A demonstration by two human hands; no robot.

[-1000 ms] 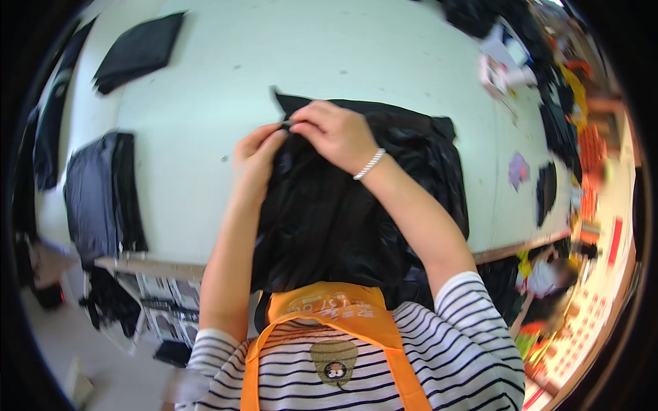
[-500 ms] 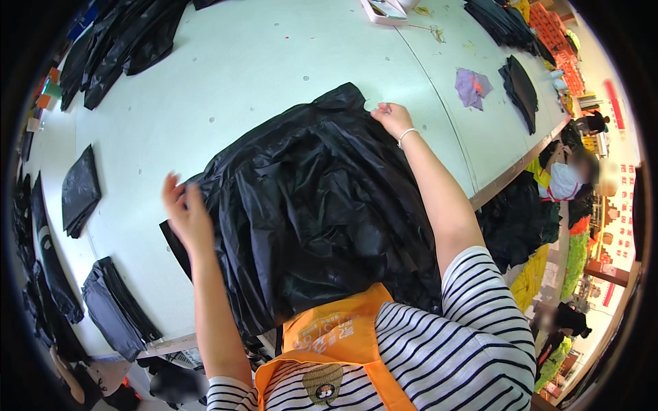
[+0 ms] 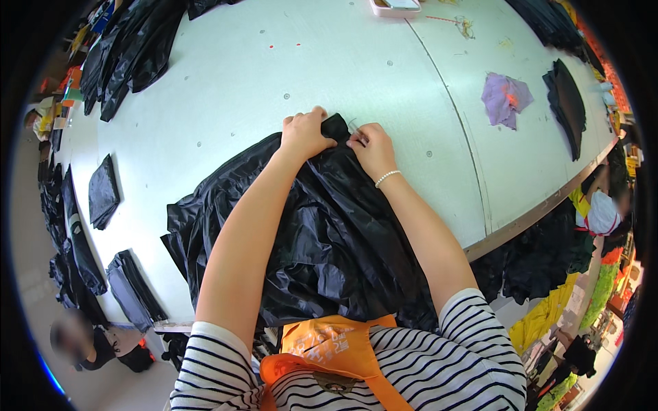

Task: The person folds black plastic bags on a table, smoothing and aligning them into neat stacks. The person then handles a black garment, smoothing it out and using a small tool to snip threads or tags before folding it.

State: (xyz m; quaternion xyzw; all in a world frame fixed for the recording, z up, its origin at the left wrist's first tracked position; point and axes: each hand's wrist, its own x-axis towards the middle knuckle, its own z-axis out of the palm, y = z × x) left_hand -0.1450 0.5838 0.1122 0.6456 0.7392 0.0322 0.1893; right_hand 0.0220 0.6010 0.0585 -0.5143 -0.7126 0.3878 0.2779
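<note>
A shiny black garment (image 3: 315,240) is spread in loose folds on the table before me, its near part reaching my orange apron. My left hand (image 3: 305,137) grips its far edge, thumb on the near side and fingers over the top. A short corner of black fabric juts up between my two hands. Just right of that corner, my right hand (image 3: 372,147) is closed with its fingertips pinched together. Something thin and pale shows by those fingertips, too small to make out.
Around the pale table (image 3: 233,89) lie folded black pieces (image 3: 104,193), a dark stack (image 3: 133,291), black garments (image 3: 140,55) at the far left, a purple cloth (image 3: 506,99), a dark folded piece (image 3: 565,109) and a pink tray (image 3: 395,8). Other people are beyond the table's edges.
My left hand has moved right and away from me, from the garment's left side to its far edge, and closed there. The right hand has shifted nearer; the view has tilted slightly.
</note>
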